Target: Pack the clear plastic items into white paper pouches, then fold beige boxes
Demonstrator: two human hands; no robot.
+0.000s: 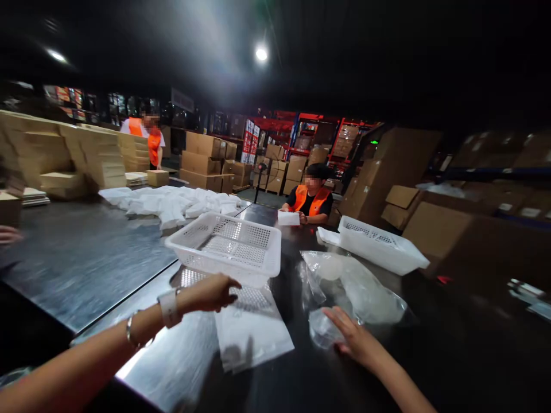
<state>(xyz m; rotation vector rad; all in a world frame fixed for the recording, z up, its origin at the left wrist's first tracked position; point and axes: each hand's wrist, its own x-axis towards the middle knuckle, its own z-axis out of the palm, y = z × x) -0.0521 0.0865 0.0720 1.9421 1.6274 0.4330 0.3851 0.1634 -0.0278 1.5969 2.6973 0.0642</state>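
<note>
Plain white: front basket, patterned with rows of small perforations; right-hand basket, likewise perforated; flat sheets, dappled grey near the front basket; heaped pieces at left; wristband. Colourless, translucent, with pale glints: plastic bag. Silver: bangle. Dark grey to black, with silvery reflections: tabletop. Bright orange over black: vest across the table. Brown: stacked cartons. Red and blue: shelving frames behind. Luminous green: small light at right.
</note>
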